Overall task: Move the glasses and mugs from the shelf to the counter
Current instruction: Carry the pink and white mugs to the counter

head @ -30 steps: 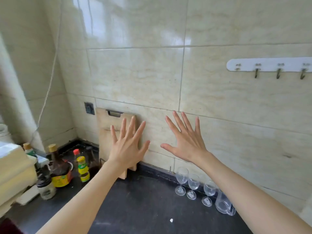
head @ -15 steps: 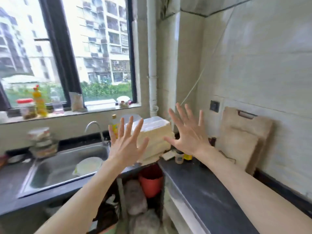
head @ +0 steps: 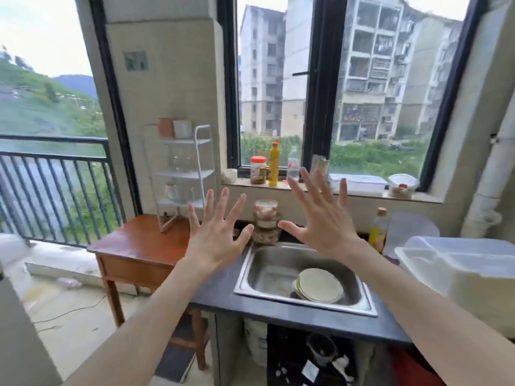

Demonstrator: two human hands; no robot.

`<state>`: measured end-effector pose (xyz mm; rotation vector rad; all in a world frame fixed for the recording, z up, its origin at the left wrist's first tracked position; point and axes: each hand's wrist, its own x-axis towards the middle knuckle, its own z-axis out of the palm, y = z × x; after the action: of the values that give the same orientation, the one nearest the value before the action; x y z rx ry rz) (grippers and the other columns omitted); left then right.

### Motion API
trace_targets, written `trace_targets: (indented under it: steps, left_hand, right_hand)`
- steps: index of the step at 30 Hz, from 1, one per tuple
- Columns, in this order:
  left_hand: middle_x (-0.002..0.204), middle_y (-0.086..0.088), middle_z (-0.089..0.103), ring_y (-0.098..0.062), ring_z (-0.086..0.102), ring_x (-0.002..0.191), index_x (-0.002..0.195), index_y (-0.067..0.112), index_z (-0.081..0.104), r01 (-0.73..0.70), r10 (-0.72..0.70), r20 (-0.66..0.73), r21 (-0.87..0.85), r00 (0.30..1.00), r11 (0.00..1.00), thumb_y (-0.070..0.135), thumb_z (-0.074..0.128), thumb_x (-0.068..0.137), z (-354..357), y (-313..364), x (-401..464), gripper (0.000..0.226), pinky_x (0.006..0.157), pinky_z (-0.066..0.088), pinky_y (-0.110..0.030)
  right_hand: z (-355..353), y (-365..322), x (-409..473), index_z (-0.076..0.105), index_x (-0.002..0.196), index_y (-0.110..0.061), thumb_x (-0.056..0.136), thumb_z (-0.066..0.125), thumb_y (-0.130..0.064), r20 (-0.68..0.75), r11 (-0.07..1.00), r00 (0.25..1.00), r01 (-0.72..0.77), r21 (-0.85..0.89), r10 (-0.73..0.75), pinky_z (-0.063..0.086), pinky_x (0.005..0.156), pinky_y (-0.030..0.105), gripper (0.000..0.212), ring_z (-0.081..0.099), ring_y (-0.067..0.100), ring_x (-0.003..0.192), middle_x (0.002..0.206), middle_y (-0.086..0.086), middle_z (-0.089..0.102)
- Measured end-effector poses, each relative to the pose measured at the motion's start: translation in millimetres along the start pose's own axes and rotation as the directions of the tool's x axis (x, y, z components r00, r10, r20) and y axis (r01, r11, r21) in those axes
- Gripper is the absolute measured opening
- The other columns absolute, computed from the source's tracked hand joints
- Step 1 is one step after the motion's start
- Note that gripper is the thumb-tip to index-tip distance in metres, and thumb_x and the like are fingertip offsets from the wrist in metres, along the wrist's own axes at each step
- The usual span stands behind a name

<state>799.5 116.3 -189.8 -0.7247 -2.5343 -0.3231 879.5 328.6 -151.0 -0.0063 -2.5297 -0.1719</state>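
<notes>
A white wire shelf (head: 202,151) stands on a wooden side table (head: 139,243) left of the sink. Its top tier carries a brown mug (head: 165,127) and a white mug (head: 182,129). Clear glasses (head: 178,161) sit on the middle tier, and a pale mug (head: 173,191) on the tier below. My left hand (head: 216,235) and my right hand (head: 324,221) are both raised in front of me, palms forward, fingers spread, holding nothing. They are nearer to me than the shelf and to its right.
A steel sink (head: 267,274) with plates (head: 319,285) is set in the dark counter (head: 306,316). Stacked jars (head: 266,225) stand behind it. Bottles and jars line the windowsill (head: 348,192). A white lidded box (head: 468,274) is at the right. A balcony railing (head: 55,190) is at the left.
The view has swung left, from the tiled wall with wine glasses on the counter, past the sink, to the window and the white shelf. Both hands stay raised and spread.
</notes>
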Motion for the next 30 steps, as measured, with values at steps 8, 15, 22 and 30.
trace_targets:
  steps: [8, 15, 22, 30]
  left_hand:
    - [0.146, 0.012, -0.032, -0.014, -0.038, 0.133, 0.126, 0.057, -0.031, 0.191, -0.184, -0.07, 0.095, 0.98, 0.977, 0.068, 0.009, 0.081, -4, -175, 61, 0.062, 0.097, -0.038, -0.042]
    - [0.153, 0.008, -0.026, -0.017, -0.035, 0.135, 0.129, 0.054, -0.03, 0.241, -0.237, -0.045, 0.131, 0.97, 0.962, 0.067, 0.011, 0.084, 21, -296, 107, 0.062, 0.091, -0.044, -0.037]
    - [0.156, 0.005, -0.024, -0.017, -0.033, 0.138, 0.136, 0.048, -0.025, 0.147, -0.149, 0.054, 0.042, 0.987, 0.988, 0.062, 0.019, 0.088, 51, -410, 175, 0.067, 0.109, -0.023, -0.05]
    - [0.16, 0.005, -0.005, -0.015, -0.017, 0.144, 0.145, 0.045, -0.002, 0.06, -0.047, 0.075, -0.179, 0.996, 0.982, 0.063, 0.025, 0.088, 85, -488, 269, 0.066, 0.114, -0.014, -0.047]
  right_hand:
    - [80, -109, 172, -0.024, 0.136, -0.04, 0.078, 0.032, -0.076, -0.069, 0.974, 0.985, 0.164, 0.158, -0.155, -0.018, 0.11, 0.055, 0.088, -0.02, 0.02, 0.142, 0.151, -0.005, -0.023]
    - [155, -185, 272, -0.02, 0.137, -0.041, 0.077, 0.035, -0.075, -0.079, 0.955, 0.981, 0.192, 0.226, -0.178, -0.018, 0.11, 0.05, 0.088, -0.017, 0.021, 0.143, 0.151, -0.007, -0.021]
    - [212, -246, 359, -0.021, 0.136, -0.042, 0.079, 0.029, -0.075, -0.053, 0.97, 0.996, 0.077, 0.231, -0.066, -0.014, 0.114, 0.052, 0.082, -0.019, 0.02, 0.143, 0.155, -0.005, -0.017]
    - [244, -270, 452, 0.003, 0.148, -0.031, 0.083, 0.035, -0.067, -0.046, 0.971, 0.997, -0.044, 0.234, 0.056, -0.006, 0.117, 0.046, 0.081, -0.006, 0.022, 0.146, 0.159, 0.002, 0.0]
